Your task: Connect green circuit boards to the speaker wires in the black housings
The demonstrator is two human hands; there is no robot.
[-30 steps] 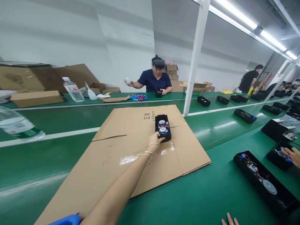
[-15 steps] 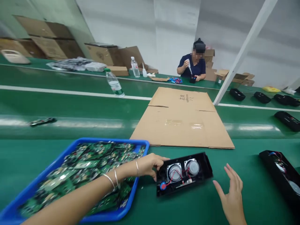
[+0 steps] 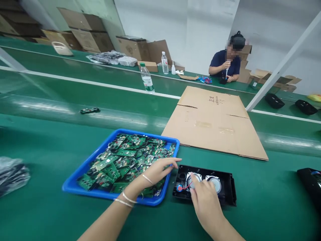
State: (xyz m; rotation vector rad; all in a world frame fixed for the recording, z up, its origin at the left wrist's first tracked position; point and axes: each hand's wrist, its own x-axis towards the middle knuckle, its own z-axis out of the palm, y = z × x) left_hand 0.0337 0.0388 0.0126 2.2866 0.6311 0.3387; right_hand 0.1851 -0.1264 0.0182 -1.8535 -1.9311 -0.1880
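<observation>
1. While the right hand [image 3: 204,201] rests on the open black plastic speaker housing [image 3: 227,189], its fingertips press on the left of the two round silver speaker drivers [image 3: 190,180]; the fingers are loosely bent and close around nothing.
2. The housing lies flat on the green conveyor surface [image 3: 50,147], open side up, directly under the right hand and just right of the blue plastic tray [image 3: 75,182]. A second driver [image 3: 214,182] sits uncovered to the right of the fingers. Red wire and a blue part [image 3: 179,187] show at the housing's left end.
3. The left hand [image 3: 156,170] hovers over the tray's right corner, fingers spread and reaching toward the housing's left edge; it pinches nothing (whether the fingertips touch the housing cannot be told). Thin bangles [image 3: 130,198] circle the wrist.
4. The tray holds a loose heap of green circuit boards [image 3: 120,157].
5. Beyond the housing lies a flattened brown cardboard sheet [image 3: 213,124], well apart from both hands. Dark printed characters [image 3: 216,99] mark its far panel; they are too small to read.
6. A clear plastic water bottle with a green cap [image 3: 146,79] stands farther back, label unreadable.
7. A second person in a dark shirt [image 3: 224,63] sits at the far side of the line.
</observation>
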